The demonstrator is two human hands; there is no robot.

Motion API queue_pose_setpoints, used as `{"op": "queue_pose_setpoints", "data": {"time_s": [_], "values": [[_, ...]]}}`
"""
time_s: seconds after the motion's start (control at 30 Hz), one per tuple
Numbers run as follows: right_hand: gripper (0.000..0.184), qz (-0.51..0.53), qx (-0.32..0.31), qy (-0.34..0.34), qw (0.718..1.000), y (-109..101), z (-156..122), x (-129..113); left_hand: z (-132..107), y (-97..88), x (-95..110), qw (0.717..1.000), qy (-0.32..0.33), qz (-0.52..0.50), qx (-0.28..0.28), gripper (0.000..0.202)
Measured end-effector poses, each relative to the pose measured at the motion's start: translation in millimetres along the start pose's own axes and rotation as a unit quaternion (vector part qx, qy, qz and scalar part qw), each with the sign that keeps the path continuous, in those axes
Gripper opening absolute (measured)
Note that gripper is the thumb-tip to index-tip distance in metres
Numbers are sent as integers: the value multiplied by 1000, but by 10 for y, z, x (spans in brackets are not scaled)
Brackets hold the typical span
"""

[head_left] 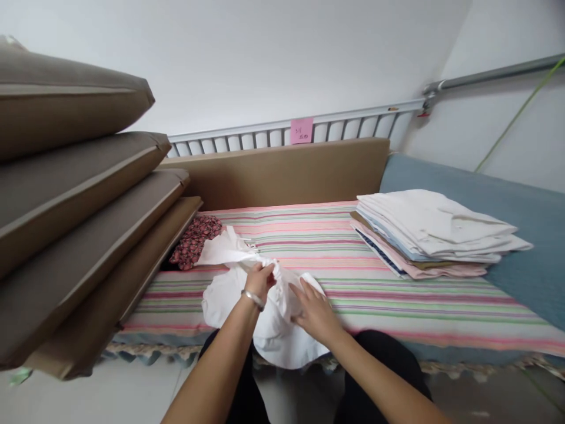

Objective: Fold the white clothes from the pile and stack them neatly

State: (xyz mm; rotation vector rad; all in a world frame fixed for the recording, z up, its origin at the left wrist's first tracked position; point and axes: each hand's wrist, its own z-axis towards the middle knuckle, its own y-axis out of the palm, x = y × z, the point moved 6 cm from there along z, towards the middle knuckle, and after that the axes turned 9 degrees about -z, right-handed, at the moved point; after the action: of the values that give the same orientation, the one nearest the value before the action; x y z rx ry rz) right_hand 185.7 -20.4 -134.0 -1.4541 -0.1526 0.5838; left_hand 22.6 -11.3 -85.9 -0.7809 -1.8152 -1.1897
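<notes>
A crumpled white garment (276, 338) lies bunched at the front edge of the striped cover (309, 241), partly hanging over it. My left hand (260, 280), with a bangle at the wrist, is closed on a gathered fold of the white cloth. Beside it, my right hand (315, 309) rests on the garment with fingers stretched out. To the right, apart from both hands, sits a stack of folded clothes (435, 227), white on top with blue, brown, pink and dark patterned layers below.
Stacked brown cushions (88, 159) rise close on the left, with a floral cloth (194, 244) beside them. Behind, a long brown board or cushion (282, 174) leans before a white radiator (247, 140) bearing a pink note (301, 131). A blue-grey cushion (477, 176) slopes at right.
</notes>
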Motion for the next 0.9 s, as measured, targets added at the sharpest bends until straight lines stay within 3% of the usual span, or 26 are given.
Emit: {"op": "queue_pose_setpoints", "data": {"time_s": [0.07, 0.13, 0.2, 0.3, 0.37, 0.43, 0.57, 0.63, 0.7, 0.8, 0.9], "values": [[41, 7, -13, 33, 999, -35, 188, 43, -1, 213, 107, 999, 6, -19, -45, 38], [37, 34, -34, 75, 996, -116, 368, 175, -25, 170, 195, 998, 26, 5, -60, 45], [37, 57, -31, 84, 994, -239, 469, 300, -100, -142, 226, 994, 63, 80, -36, 48], [34, 83, 18, 13, 996, -370, 370, 339, -351, -855, 94, 967, 105, 230, 21, 38], [36, 85, 38, -44, 995, -317, 157, 283, -581, -1234, -99, 931, 120, 344, 24, 31], [43, 59, 35, -73, 995, -155, -73, 210, -798, -1410, -299, 867, 156, 472, 12, 29], [71, -11, 20, -56, 998, 179, -251, 79, -919, -1281, -637, 709, 219, 670, -25, 53], [68, -37, 27, -35, 998, 231, -158, 36, -792, -1203, -734, 666, 215, 714, -30, 59], [56, -60, 35, -11, 998, 209, -5, 17, -621, -1182, -772, 655, 213, 725, -33, 56], [44, -72, 3, 11, 997, 145, 197, 8, -430, -1231, -745, 672, 230, 702, -47, 45], [38, 32, -33, 70, 996, 29, 315, 60, -379, -1254, -590, 697, 253, 667, -77, 39]]}}
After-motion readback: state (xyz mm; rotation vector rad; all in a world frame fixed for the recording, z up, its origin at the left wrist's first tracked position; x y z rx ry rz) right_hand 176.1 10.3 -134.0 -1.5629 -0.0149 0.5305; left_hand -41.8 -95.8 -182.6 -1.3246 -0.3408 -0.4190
